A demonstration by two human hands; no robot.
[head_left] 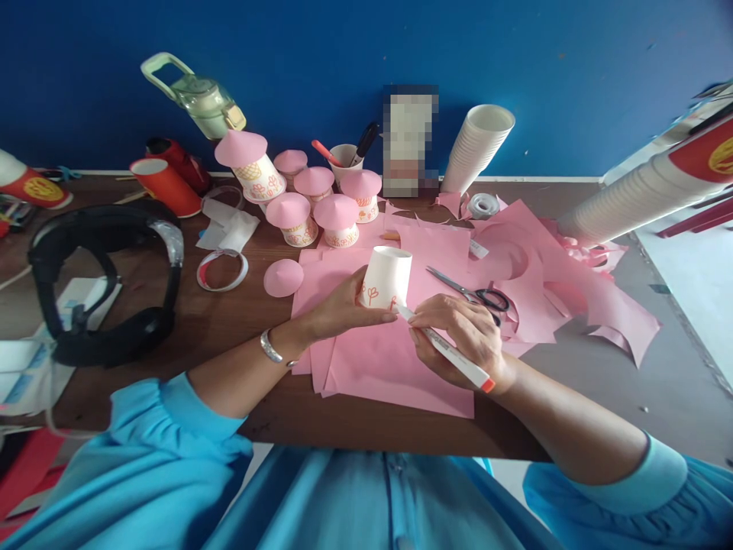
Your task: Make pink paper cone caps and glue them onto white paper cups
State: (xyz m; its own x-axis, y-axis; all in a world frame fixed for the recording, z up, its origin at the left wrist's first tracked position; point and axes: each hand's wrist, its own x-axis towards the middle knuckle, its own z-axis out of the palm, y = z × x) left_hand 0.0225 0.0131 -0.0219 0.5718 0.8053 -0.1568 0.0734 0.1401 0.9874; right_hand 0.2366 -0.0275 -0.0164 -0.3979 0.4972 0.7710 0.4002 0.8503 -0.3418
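My left hand (337, 307) grips a white paper cup (389, 273) held upside down above pink paper sheets (389, 367). Small orange-red flower shapes are drawn near the cup's lower rim. Between the fingers of my right hand (458, 336) is a white marker (452, 355) with an orange end. Its tip touches or nearly touches the cup beside a drawn flower. Open scissors (466, 290) with black handles lie just behind my right hand. A loose pink paper cone (284, 278) rests to the left of the cup.
Several decorated cups with pink cone tops (337, 214) stand behind. A cup of markers (345, 164), a stack of white cups (478, 145) and a green bottle (200, 95) line the wall. Pink scraps (532, 267) spread right; a black headset (108, 283) and tape roll (222, 270) lie left.
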